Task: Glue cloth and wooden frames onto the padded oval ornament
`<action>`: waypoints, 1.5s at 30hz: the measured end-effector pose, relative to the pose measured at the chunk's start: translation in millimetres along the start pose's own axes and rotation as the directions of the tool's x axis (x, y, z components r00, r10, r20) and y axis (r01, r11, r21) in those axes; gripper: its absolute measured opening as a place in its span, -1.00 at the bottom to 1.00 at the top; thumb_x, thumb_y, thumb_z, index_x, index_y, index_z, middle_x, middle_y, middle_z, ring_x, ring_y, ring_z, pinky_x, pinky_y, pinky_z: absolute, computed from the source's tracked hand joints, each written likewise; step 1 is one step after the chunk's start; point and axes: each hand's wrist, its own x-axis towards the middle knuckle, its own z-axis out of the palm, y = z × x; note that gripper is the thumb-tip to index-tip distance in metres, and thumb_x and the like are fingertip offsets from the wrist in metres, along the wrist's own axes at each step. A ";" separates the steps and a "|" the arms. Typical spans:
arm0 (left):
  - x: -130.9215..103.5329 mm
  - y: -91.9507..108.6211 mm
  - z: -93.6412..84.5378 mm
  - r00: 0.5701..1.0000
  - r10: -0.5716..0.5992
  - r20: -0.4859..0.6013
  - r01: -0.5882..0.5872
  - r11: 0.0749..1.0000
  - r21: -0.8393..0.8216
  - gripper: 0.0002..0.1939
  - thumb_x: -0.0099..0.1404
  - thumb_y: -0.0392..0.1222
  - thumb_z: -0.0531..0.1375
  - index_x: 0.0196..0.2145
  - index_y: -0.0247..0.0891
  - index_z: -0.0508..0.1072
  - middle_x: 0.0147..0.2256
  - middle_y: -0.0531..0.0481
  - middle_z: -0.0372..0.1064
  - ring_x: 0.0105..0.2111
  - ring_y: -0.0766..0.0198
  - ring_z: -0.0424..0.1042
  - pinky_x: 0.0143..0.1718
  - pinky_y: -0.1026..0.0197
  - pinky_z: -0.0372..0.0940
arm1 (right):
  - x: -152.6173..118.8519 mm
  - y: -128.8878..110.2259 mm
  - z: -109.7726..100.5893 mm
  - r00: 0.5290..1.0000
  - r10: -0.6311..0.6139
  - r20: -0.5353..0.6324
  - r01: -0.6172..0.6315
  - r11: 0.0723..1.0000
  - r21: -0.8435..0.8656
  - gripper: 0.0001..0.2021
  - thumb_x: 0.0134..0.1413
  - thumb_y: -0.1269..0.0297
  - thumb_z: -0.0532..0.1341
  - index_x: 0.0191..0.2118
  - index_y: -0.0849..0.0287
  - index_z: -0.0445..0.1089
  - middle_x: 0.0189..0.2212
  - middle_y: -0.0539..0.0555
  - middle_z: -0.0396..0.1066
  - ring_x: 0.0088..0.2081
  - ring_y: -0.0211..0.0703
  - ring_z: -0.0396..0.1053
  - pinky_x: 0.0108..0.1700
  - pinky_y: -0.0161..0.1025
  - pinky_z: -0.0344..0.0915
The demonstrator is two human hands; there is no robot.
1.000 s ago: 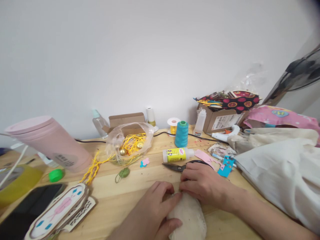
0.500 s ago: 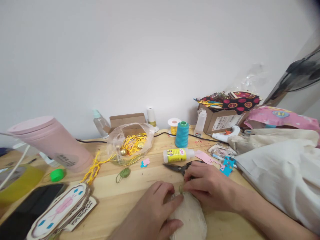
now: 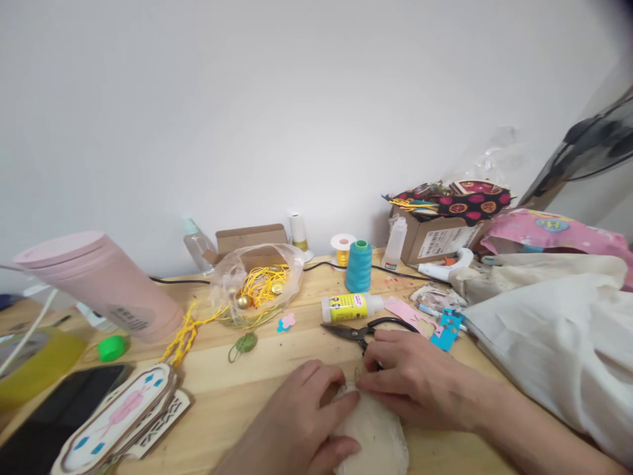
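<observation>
A cream-coloured, rounded piece, apparently cloth (image 3: pixel 374 435), lies at the front of the table, its lower end cut off by the picture edge. My left hand (image 3: pixel 304 412) grips its left side, with the thumb and fingers closed on it. At the top edge, the fingers of my right hand (image 3: pixel 415 376) pinch together beside a small, thin greenish cord loop (image 3: pixel 357 373). Part of the pinch is hidden by the fingers. Just behind my right hand lie black-handled scissors (image 3: pixel 349 332), their handles partly covered by the hand.
Behind the scissors are a glue stick (image 3: pixel 349 307) and a blue thread cone (image 3: pixel 359 267). On the left stand a pink tumbler (image 3: pixel 109 284), a phone (image 3: pixel 64 409) and decorated wooden tags (image 3: pixel 121 415). White cloth (image 3: pixel 539 330) covers the right side; a plastic bag (image 3: pixel 227 277) holds yellow cords.
My right hand's fingers have shifted slightly at the piece's top edge, uncovering more of the scissors' handle. My left hand keeps its hold almost unmoved.
</observation>
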 end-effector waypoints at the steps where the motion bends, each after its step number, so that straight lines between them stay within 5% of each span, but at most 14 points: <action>1: -0.2 -0.1 0.4 1.000 0.001 -0.001 -0.001 1.000 0.009 -0.66 0.14 -0.11 0.12 -0.11 -0.23 0.33 -0.18 -0.16 0.31 -0.20 0.14 0.29 -0.23 0.10 0.30 | -0.3 0.3 -1.6 1.000 0.003 0.006 -0.003 1.000 0.009 -0.80 0.07 0.40 0.05 -0.26 0.11 0.39 -0.39 0.03 0.33 -0.35 -0.20 0.20 -0.34 -0.26 0.07; 4: -1.5 -1.1 2.3 0.999 -0.003 -0.035 0.003 1.000 0.007 -0.59 0.13 -0.08 0.13 -0.06 -0.24 0.27 -0.15 -0.15 0.33 -0.19 0.15 0.30 -0.21 0.11 0.30 | -1.9 -1.8 -6.9 0.998 0.052 0.020 -0.053 0.997 0.054 -0.77 0.02 0.26 0.13 -0.15 0.07 0.33 -0.36 0.04 0.33 -0.33 -0.17 0.21 -0.33 -0.24 0.10; 9: -4.3 -1.6 4.5 0.995 -0.082 -0.059 0.081 0.996 -0.034 -0.48 0.08 0.00 0.16 -0.02 -0.22 0.19 -0.11 -0.13 0.34 -0.13 0.11 0.30 -0.15 0.08 0.27 | -10.1 -26.1 -4.1 0.963 0.268 -0.033 -0.266 0.963 0.046 -0.24 -0.46 0.01 0.36 0.00 0.06 0.19 -0.26 0.08 0.34 -0.27 0.00 0.26 -0.27 -0.13 0.20; 15: -5.1 -0.1 2.7 0.986 -0.168 0.018 0.169 0.977 -0.131 -0.50 0.05 -0.05 0.19 -0.04 -0.16 0.20 -0.09 -0.08 0.32 -0.10 0.10 0.27 -0.09 0.03 0.22 | -25.4 -38.9 24.9 0.962 0.246 -0.115 -0.250 0.968 -0.022 -0.26 -0.27 0.21 0.30 0.11 0.20 0.05 -0.13 0.17 0.36 -0.19 0.06 0.28 -0.19 -0.09 0.26; 19: -5.8 3.8 0.0 0.965 -0.258 0.034 0.257 0.920 -0.296 -0.51 0.04 -0.08 0.21 -0.05 -0.14 0.22 -0.08 -0.06 0.30 -0.08 0.10 0.24 -0.04 0.00 0.15 | -28.4 -36.4 33.9 0.943 0.303 -0.136 -0.293 0.952 0.090 -0.19 -0.35 0.21 0.33 0.11 0.26 0.05 -0.05 0.21 0.29 -0.11 0.06 0.22 -0.10 -0.11 0.22; 22: -1.6 4.2 -1.1 0.922 -0.384 0.053 0.343 0.743 -0.574 -0.51 0.02 -0.16 0.23 -0.06 -0.15 0.23 -0.16 -0.03 0.33 -0.15 0.16 0.29 -0.09 0.05 0.17 | -25.3 -39.3 34.2 0.925 0.342 -0.163 -0.316 0.934 0.166 -0.09 -0.50 0.16 0.38 0.09 0.25 0.04 -0.06 0.22 0.27 -0.09 0.09 0.19 -0.06 -0.08 0.19; 25: 7.6 -4.2 -6.4 0.849 -0.519 0.093 0.333 0.389 -0.859 -0.60 0.03 -0.20 0.21 -0.13 -0.24 0.27 -0.35 0.00 0.39 -0.30 0.25 0.37 -0.21 0.15 0.24 | -18.6 -40.2 30.4 0.922 0.313 -0.227 -0.280 0.946 0.166 -0.09 -0.48 0.22 0.35 0.11 0.28 -0.02 -0.05 0.26 0.22 -0.04 0.14 0.14 0.01 0.02 0.09; 27: 13.7 -13.4 -15.4 0.757 -0.644 0.109 0.308 0.205 -0.929 -0.69 -0.08 -0.20 0.30 -0.34 -0.32 0.37 -0.46 0.00 0.40 -0.40 0.27 0.37 -0.30 0.21 0.25 | -11.7 -38.1 23.7 0.924 0.279 -0.263 -0.242 0.956 0.165 -0.12 -0.44 0.27 0.31 0.12 0.26 -0.05 -0.03 0.24 0.20 -0.03 0.12 0.12 0.03 0.03 0.04; 31: 19.5 -23.3 -42.0 0.603 -0.797 0.046 0.220 0.111 -0.969 -0.72 -0.01 -0.03 0.24 -0.51 -0.34 0.40 -0.48 -0.02 0.40 -0.43 0.34 0.36 -0.29 0.28 0.23 | 8.5 -32.8 2.1 0.894 0.231 -0.383 -0.189 0.971 0.145 -0.22 -0.37 0.31 0.27 0.09 0.21 -0.02 -0.02 0.20 0.19 -0.04 0.07 0.11 -0.01 -0.03 0.08; 33: 21.0 -19.0 -52.4 0.637 -0.767 0.076 0.180 0.053 -0.982 -0.66 0.07 0.05 0.15 -0.38 -0.31 0.41 -0.37 -0.06 0.42 -0.36 0.29 0.38 -0.30 0.25 0.26 | 19.7 -31.5 -7.0 0.864 0.206 -0.460 -0.169 0.978 0.121 -0.25 -0.35 0.34 0.26 0.08 0.21 0.00 -0.03 0.20 0.20 -0.05 0.06 0.11 -0.04 -0.04 0.09; 35: 23.5 -11.5 -56.2 0.727 -0.668 0.158 0.170 -0.048 -0.984 -0.62 0.08 0.05 0.15 -0.23 -0.27 0.39 -0.28 -0.09 0.42 -0.33 0.23 0.39 -0.39 0.25 0.28 | 29.4 -30.2 -11.1 0.838 0.175 -0.516 -0.141 0.984 0.106 -0.27 -0.33 0.35 0.25 0.08 0.21 0.00 -0.04 0.21 0.19 -0.06 0.06 0.12 -0.06 -0.04 0.11; 37: 26.7 -6.3 -52.6 0.768 -0.627 0.131 0.149 -0.024 -0.989 -0.59 0.02 -0.04 0.23 -0.18 -0.27 0.37 -0.26 -0.08 0.42 -0.33 0.21 0.40 -0.38 0.26 0.28 | 35.7 -28.1 -9.7 0.828 0.153 -0.539 -0.109 0.988 0.112 -0.28 -0.31 0.38 0.24 0.09 0.18 0.00 -0.03 0.21 0.18 -0.05 0.06 0.13 -0.06 -0.03 0.12; 40: 30.4 -7.9 -38.2 0.729 -0.684 0.018 0.145 0.129 -0.981 -0.58 -0.02 -0.09 0.26 -0.21 -0.34 0.39 -0.33 -0.09 0.45 -0.36 0.18 0.40 -0.36 0.22 0.28 | 38.0 -22.7 -1.9 0.822 0.183 -0.539 -0.072 0.973 0.220 -0.28 -0.29 0.40 0.24 0.10 0.15 0.00 -0.01 0.19 0.18 -0.02 0.05 0.13 -0.03 -0.02 0.11; 45: 30.3 -12.1 -15.9 0.672 -0.738 -0.056 0.184 0.240 -0.953 -0.67 -0.06 -0.19 0.26 -0.28 -0.32 0.45 -0.29 -0.07 0.46 -0.30 0.13 0.38 -0.28 0.19 0.27 | 36.3 -17.5 7.5 0.718 0.566 -0.405 -0.168 0.705 0.689 -0.51 -0.18 0.28 0.23 -0.04 0.20 0.21 -0.16 0.16 0.34 -0.18 -0.04 0.29 -0.13 -0.08 0.23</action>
